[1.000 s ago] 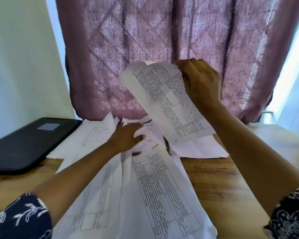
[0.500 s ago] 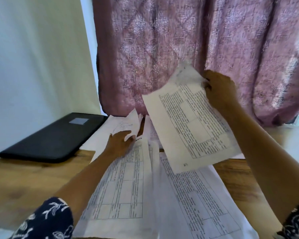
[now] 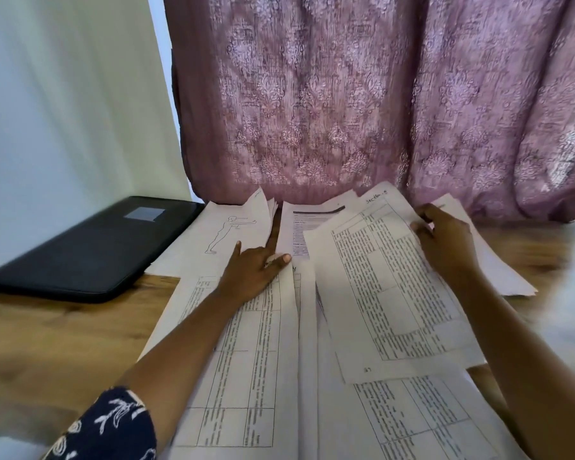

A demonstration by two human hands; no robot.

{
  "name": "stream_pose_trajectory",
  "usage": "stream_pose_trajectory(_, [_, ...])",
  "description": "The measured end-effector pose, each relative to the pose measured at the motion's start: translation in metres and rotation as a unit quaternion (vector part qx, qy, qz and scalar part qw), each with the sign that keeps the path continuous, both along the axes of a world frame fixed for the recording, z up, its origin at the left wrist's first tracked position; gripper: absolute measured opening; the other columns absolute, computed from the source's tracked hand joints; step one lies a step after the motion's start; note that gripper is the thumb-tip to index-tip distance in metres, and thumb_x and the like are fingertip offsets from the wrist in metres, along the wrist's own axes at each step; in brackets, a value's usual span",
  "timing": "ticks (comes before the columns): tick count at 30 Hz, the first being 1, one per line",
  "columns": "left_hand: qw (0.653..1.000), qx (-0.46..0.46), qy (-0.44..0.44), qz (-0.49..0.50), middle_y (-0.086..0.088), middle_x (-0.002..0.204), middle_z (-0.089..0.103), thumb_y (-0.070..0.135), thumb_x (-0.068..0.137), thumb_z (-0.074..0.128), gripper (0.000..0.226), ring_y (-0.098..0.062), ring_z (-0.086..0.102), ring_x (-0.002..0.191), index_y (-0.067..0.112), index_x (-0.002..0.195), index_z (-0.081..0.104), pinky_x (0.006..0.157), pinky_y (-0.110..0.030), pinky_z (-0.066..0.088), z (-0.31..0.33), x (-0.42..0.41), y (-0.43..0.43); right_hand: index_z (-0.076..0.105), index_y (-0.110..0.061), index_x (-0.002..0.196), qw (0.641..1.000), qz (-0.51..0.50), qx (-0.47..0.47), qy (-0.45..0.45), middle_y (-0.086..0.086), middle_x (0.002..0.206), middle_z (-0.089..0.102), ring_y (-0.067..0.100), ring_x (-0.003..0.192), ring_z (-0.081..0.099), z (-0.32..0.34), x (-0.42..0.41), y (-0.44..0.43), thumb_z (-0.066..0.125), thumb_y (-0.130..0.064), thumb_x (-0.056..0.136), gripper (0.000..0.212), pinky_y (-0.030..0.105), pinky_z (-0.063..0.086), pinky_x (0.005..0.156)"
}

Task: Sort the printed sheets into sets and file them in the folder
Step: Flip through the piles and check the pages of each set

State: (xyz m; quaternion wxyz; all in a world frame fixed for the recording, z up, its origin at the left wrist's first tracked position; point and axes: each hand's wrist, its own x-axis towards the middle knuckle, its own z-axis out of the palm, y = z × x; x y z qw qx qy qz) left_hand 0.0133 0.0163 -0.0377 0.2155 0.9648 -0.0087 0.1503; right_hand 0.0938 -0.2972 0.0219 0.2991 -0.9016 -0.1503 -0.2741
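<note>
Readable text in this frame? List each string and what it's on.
"Section - 5": handwritten, top edge of the top sheet, which the right hand holds.
"53": bottom margin of the same sheet; the first digit is not sure.
Table print on it and on the other sheets: too blurred to read.
Grey label on the black folder: nothing readable.

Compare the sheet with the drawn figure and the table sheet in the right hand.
The figure sheet shows one outline drawing of a standing person and is mostly blank; the table sheet is filled with ruled boxes of dense print. The figure sheet lies at the far left, beside the left hand; the table sheet lies on top at the right, its far edge held by the right hand. Both are white paper.
</note>
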Motion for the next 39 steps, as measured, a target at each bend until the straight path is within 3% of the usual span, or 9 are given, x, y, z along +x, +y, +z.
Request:
stream_pose_trajectory(3, [0.995, -0.094, -0.018, -0.008, 0.004, 0.103, 0.070, 0.073, 0.088, 0.034, 0.069, -0.016, 0.063, 0.101, 0.019, 0.119, 0.061, 0.112, -0.039, 0.024, -0.001, -0.003, -0.003, 0.062, -0.007, 0.110, 0.999, 0.005, 0.014, 0.030, 0.016, 0.107, 0.068, 0.036, 0.094, 0.061, -0.004, 0.002, 0.003, 0.055, -0.015, 0.094, 0.019, 0.032, 0.040, 0.077])
stream_pose_trajectory(5, [0.983, -0.181, -0.016, 0.007, 0.013, 0.082, 0.064, 0.057, 0.088, 0.054, 0.029, -0.009, 0.062, 0.081, 0.029, 0.091, 0.060, 0.082, -0.022, 0.045, -0.001, -0.006, -0.003, 0.062, -0.008, 0.110, 0.999, 0.004, 0.026, 0.043, 0.014, 0.109, 0.068, 0.034, 0.096, 0.061, -0.003, 0.002, 0.003, 0.056, -0.016, 0.094, 0.019, 0.031, 0.038, 0.078])
stream_pose_trajectory(8, [0.977, -0.214, -0.005, 0.002, 0.017, 0.076, 0.059, 0.049, 0.086, 0.063, 0.020, -0.001, 0.057, 0.072, 0.032, 0.080, 0.055, 0.059, -0.012, 0.038, 0.004, -0.011, -0.002, 0.062, -0.009, 0.110, 0.998, 0.005, 0.032, 0.059, 0.012, 0.110, 0.068, 0.033, 0.096, 0.061, 0.000, 0.000, 0.002, 0.055, -0.017, 0.094, 0.019, 0.027, 0.034, 0.076])
stream_pose_trajectory(15, [0.952, -0.306, 0.008, -0.013, 0.010, 0.060, 0.057, 0.040, 0.084, 0.069, 0.028, 0.001, 0.053, 0.054, 0.017, 0.071, 0.062, 0.055, -0.014, 0.043, 0.010, -0.012, 0.009, 0.062, -0.009, 0.113, 0.991, 0.027, 0.057, 0.119, 0.010, 0.112, 0.065, 0.030, 0.104, 0.057, 0.005, -0.013, 0.013, 0.056, -0.016, 0.094, 0.021, 0.023, 0.033, 0.080])
stream_pose_trajectory(22, [0.931, -0.362, -0.052, 0.001, 0.002, 0.068, 0.056, 0.044, 0.079, 0.070, 0.032, -0.007, 0.052, 0.060, 0.013, 0.077, 0.065, 0.059, -0.022, 0.043, 0.033, -0.010, 0.019, 0.063, -0.013, 0.111, 0.965, 0.060, 0.120, 0.225, 0.005, 0.099, 0.064, 0.024, 0.094, 0.059, -0.007, -0.031, 0.045, 0.058, -0.012, 0.092, 0.020, 0.023, 0.037, 0.076])
stream_pose_trajectory(26, [0.914, -0.398, -0.084, -0.011, 0.004, 0.075, 0.060, 0.034, 0.080, 0.070, 0.021, -0.005, 0.054, 0.066, 0.013, 0.080, 0.066, 0.068, -0.021, 0.044, 0.056, -0.010, 0.026, 0.060, -0.010, 0.120, 0.986, 0.051, 0.087, 0.132, 0.010, 0.119, 0.065, 0.026, 0.108, 0.060, -0.001, -0.040, 0.056, 0.051, -0.009, 0.096, 0.026, 0.024, 0.040, 0.084])
stream_pose_trajectory(29, [0.908, -0.407, -0.098, -0.013, -0.004, 0.088, 0.063, 0.029, 0.085, 0.069, 0.025, -0.011, 0.056, 0.079, 0.005, 0.092, 0.068, 0.077, -0.026, 0.047, 0.064, -0.006, 0.032, 0.061, -0.014, 0.116, 0.974, 0.086, 0.138, 0.159, 0.006, 0.110, 0.065, 0.016, 0.096, 0.060, 0.000, -0.047, 0.066, 0.053, -0.008, 0.095, 0.024, 0.014, 0.041, 0.070])
stream_pose_trajectory(34, [0.900, -0.428, -0.066, -0.054, 0.014, 0.078, 0.071, 0.021, 0.084, 0.069, 0.004, 0.000, 0.065, 0.074, 0.019, 0.088, 0.069, 0.072, -0.015, 0.050, 0.056, 0.005, 0.008, 0.061, -0.018, 0.108, 0.914, 0.141, 0.252, 0.285, 0.008, 0.098, 0.068, 0.025, 0.080, 0.065, -0.004, -0.056, 0.089, 0.053, -0.010, 0.095, 0.017, 0.036, 0.054, 0.075])
stream_pose_trajectory(39, [0.905, -0.412, -0.081, -0.066, 0.020, 0.065, 0.063, 0.022, 0.090, 0.064, 0.012, 0.007, 0.058, 0.064, 0.020, 0.079, 0.062, 0.065, -0.013, 0.044, 0.055, 0.011, -0.014, 0.064, -0.017, 0.106, 0.900, 0.144, 0.299, 0.284, 0.011, 0.095, 0.070, 0.025, 0.082, 0.067, 0.011, -0.057, 0.074, 0.054, -0.010, 0.095, 0.016, 0.039, 0.055, 0.080])
